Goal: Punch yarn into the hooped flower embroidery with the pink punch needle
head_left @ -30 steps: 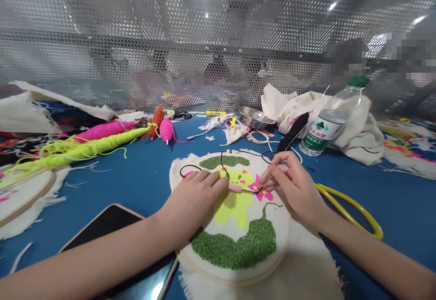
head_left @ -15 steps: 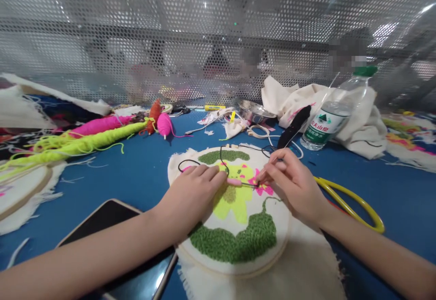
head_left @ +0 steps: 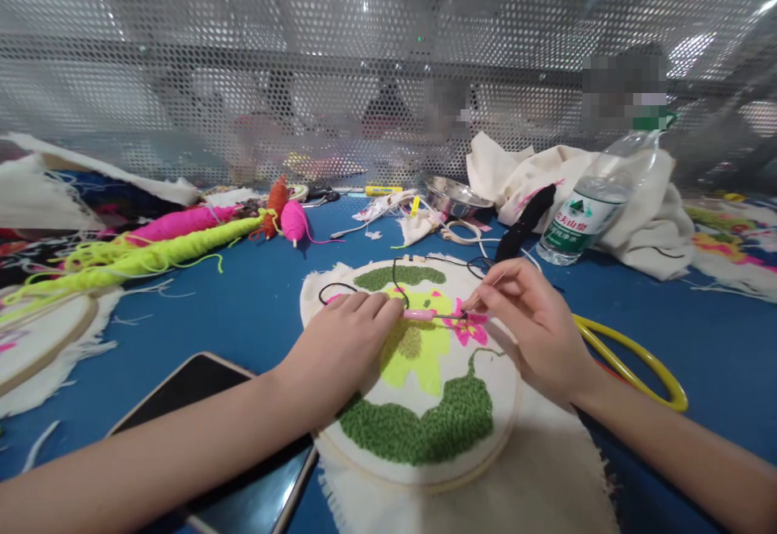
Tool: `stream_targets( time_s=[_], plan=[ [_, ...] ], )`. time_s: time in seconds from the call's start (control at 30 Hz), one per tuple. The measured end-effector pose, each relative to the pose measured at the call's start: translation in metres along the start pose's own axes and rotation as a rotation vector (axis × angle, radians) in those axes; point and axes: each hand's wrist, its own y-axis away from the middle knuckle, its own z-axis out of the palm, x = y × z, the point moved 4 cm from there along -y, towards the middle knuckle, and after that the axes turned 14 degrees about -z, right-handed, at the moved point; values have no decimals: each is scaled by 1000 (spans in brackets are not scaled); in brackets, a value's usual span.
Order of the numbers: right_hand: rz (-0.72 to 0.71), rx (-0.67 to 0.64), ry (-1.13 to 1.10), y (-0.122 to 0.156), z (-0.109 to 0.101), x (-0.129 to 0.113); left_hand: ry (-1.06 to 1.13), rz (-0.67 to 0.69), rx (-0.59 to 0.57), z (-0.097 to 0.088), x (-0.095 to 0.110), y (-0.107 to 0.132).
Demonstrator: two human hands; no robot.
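Note:
An embroidery hoop point(head_left: 462, 479) with cream cloth lies before me, bearing green leaves, a yellow figure and a pink flower. My left hand point(head_left: 349, 332) rests over its left part, closed round a pink-handled punch needle point(head_left: 418, 315) whose metal shaft points right. At the needle's tip, over the flower, the fingers of my right hand point(head_left: 528, 324) are pinched together. A thin pale line shows by these fingers, but what they hold is too small to tell. Black yarn point(head_left: 394, 275) loops over the hoop's top and runs towards a black yarn bundle point(head_left: 523, 222).
A phone-like dark tablet point(head_left: 248, 469) lies under my left forearm. Yellow-handled scissors point(head_left: 661, 380) are right of the hoop. Further back stand a water bottle point(head_left: 579, 218) and a metal bowl point(head_left: 458, 197). Bright yarn bundles point(head_left: 158, 255) and another hoop point(head_left: 66, 344) lie left.
My right hand has shifted slightly to the right and up. The punch needle sits a little higher, with more of its handle and shaft showing. My left hand has barely moved.

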Motion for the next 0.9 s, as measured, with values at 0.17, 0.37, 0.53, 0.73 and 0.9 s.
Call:
stream_targets(
  time_s=[0.17, 0.37, 0.53, 0.73, 0.9],
  plan=[
    [-75, 215, 106, -4, -16, -3, 9, -8, -5, -1, 0, 1],
    [-203, -147, 743, -19, -32, -2, 17, -15, -20, -1, 2, 0],
    [-313, -230, 1171, -28, -50, 4, -2, -29, -5, -1, 1, -1],
    [-143, -267, 587, -14, -21, -13, -14, -18, 17, 0, 0, 2],
    [60, -250, 213, -1, 1, -14, 9, -7, 28, -2, 0, 2]
  ],
)
